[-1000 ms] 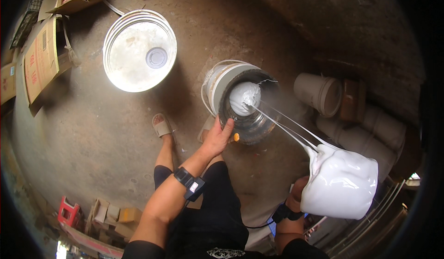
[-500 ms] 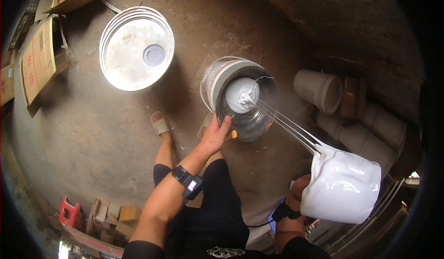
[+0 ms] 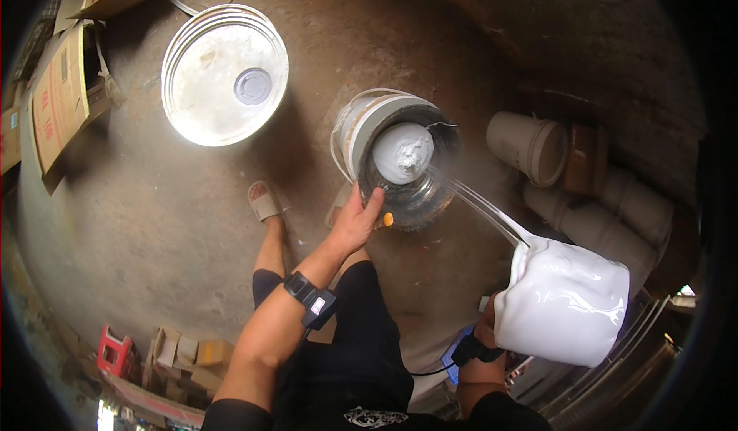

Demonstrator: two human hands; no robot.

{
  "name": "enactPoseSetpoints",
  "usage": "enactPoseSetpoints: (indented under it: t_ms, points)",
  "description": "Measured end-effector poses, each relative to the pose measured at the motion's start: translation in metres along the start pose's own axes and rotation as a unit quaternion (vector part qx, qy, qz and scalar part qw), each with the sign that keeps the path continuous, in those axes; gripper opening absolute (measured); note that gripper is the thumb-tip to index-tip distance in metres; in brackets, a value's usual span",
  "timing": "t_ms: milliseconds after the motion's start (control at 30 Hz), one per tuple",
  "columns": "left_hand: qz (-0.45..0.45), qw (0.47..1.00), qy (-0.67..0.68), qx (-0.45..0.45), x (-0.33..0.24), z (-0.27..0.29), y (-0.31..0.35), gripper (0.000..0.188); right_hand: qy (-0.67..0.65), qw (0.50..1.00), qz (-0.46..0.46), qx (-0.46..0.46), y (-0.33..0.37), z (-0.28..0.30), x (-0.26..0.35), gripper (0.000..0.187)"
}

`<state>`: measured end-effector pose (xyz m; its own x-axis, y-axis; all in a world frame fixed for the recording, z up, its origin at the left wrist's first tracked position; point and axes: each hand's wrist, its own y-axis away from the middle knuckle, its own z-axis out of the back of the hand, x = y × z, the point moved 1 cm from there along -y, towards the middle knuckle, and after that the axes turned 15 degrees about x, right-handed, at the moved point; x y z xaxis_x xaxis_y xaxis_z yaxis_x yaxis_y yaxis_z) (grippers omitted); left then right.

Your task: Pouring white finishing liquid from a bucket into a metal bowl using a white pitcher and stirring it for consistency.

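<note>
My left hand [image 3: 360, 217] grips the near rim of a tilted bucket [image 3: 360, 127], thumb toward its mouth. Inside, on the dark, smeared inner wall, sits a rounded mass of thick white liquid [image 3: 403, 153]. My right hand [image 3: 487, 325], mostly hidden, holds a pail-shaped container [image 3: 567, 302] at the right, its outside thickly coated in glossy white. Thin white strands [image 3: 478, 204] stretch from this container to the bucket's mouth. A small orange piece [image 3: 388, 219] shows by my left thumb.
A large drum with a pale lid [image 3: 219, 85] stands at the far left. Stacked pails [image 3: 526, 146] lie along the right wall. Cardboard boxes [image 3: 61, 104] are at the left edge, and a red stool [image 3: 115, 350] is at the lower left.
The coated container has shifted slightly up and left, and the strands have drawn closer together. The white mass in the bucket looks smoother and rounder. My left hand stays on the rim.
</note>
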<state>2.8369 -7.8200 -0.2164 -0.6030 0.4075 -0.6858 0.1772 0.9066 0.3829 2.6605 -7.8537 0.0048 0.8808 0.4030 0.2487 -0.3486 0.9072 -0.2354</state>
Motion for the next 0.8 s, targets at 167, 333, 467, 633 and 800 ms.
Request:
enactPoseSetpoints:
  t_ms: [167,333,467,633,800]
  points:
    - [0.007,0.999,-0.036,-0.012,-0.0011,0.0057,0.0019,0.059,-0.008,1.0,0.0,0.004,0.0004,-0.0011,0.0016,0.035]
    - [-0.013,0.999,0.037,-0.007,-0.0014,0.001,0.0003,0.058,-0.004,1.0,-0.001,0.009,0.0001,-0.0001,0.0015,0.035]
    - [-0.011,1.0,0.022,-0.005,-0.0023,-0.0026,-0.0007,0.058,0.004,1.0,-0.001,0.013,0.0006,0.0025,0.0007,0.035]
    - [-0.015,1.0,0.021,-0.014,0.0006,0.0045,0.0025,0.056,-0.009,1.0,-0.002,0.018,0.0013,0.0,0.0025,0.035]
    - [-0.018,1.0,0.017,-0.012,0.0013,0.0027,0.0018,0.056,-0.006,1.0,-0.008,0.021,0.0036,0.0033,0.003,0.035]
